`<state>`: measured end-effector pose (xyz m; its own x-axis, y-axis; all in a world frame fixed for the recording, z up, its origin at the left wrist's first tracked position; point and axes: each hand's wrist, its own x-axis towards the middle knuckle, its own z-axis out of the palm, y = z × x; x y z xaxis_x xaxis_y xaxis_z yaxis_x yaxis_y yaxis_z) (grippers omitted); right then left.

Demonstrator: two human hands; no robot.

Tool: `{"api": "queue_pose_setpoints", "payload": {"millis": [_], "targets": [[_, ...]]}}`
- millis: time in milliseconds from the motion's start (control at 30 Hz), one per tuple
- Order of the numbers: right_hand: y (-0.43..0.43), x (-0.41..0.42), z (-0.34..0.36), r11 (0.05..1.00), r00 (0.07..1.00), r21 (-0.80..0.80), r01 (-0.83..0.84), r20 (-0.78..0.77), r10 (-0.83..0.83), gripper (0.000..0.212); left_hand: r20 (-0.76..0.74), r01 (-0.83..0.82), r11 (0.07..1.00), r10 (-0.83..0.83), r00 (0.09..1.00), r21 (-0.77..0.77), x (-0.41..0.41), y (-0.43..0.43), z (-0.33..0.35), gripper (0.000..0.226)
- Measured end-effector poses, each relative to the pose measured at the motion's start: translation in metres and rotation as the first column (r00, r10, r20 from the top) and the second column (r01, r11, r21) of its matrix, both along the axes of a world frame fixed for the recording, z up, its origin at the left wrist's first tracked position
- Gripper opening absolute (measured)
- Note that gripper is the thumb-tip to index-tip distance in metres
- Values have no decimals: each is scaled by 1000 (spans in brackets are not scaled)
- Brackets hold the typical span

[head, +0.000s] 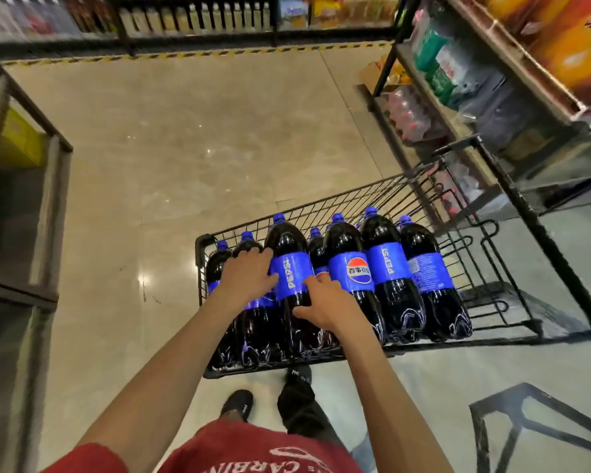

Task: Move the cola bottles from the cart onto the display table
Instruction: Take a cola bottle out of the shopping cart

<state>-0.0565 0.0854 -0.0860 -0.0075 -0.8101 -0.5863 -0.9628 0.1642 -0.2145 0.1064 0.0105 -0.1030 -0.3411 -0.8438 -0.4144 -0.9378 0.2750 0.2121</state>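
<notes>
Underfoot, glossy beige floor [185,148]; cart [201,244] beside stocked shelves [458,97].

The cola bottles [386,264] are carried upright in a black wire cart [400,196]. They are packed touching one another in rows towards its left and near sides, with blue caps up and blue labels turned various ways. The cart is set on a glossy beige tiled floor [185,148], just beside a metal shelf rack [539,230] stood on the same floor at the right.
</notes>
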Motion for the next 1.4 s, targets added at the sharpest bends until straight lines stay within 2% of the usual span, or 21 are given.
{"api": "queue_pose_setpoints", "payload": {"millis": [233,367,467,533,700,767,900,1033,1200,1333,1400], "targets": [[-30,-18,-26,1000,992,21,1,127,-3,77,-47,-240,971,240,970,-1,-32,-36,-26,56],[-40,-22,-38,999,984,39,17,177,-24,92,-65,-321,947,321,945,17,-48,-50,-35,60],[-47,-23,-43,994,970,90,57,229,-76,103,-69,-370,927,374,925,64,-57,-60,-42,73],[-50,-23,-46,983,945,144,112,290,-150,110,-102,-414,895,433,895,166,-62,-67,-49,88],[-48,-24,-65,921,814,264,285,440,-378,118,-152,-439,844,499,853,308,-68,-78,-66,118],[-46,-25,-70,877,726,306,371,493,-480,108,-150,-436,836,504,851,333,-68,-84,-69,125],[-44,-27,-77,792,568,400,462,552,-610,56,-148,-434,809,523,840,397,-64,-96,-71,129],[-45,-28,-78,759,487,465,455,584,-649,37,-182,-436,803,539,822,406,-61,-96,-74,132],[-43,-26,-78,738,469,460,494,574,-671,32,-253,-472,796,580,774,379,-58,-88,-74,124],[-38,-15,-77,680,416,468,565,550,-724,52,-270,-459,788,586,764,411,-55,-84,-67,122],[-34,-11,-75,662,398,471,583,544,-738,49,-286,-464,775,604,744,429,-53,-81,-66,122]]}}
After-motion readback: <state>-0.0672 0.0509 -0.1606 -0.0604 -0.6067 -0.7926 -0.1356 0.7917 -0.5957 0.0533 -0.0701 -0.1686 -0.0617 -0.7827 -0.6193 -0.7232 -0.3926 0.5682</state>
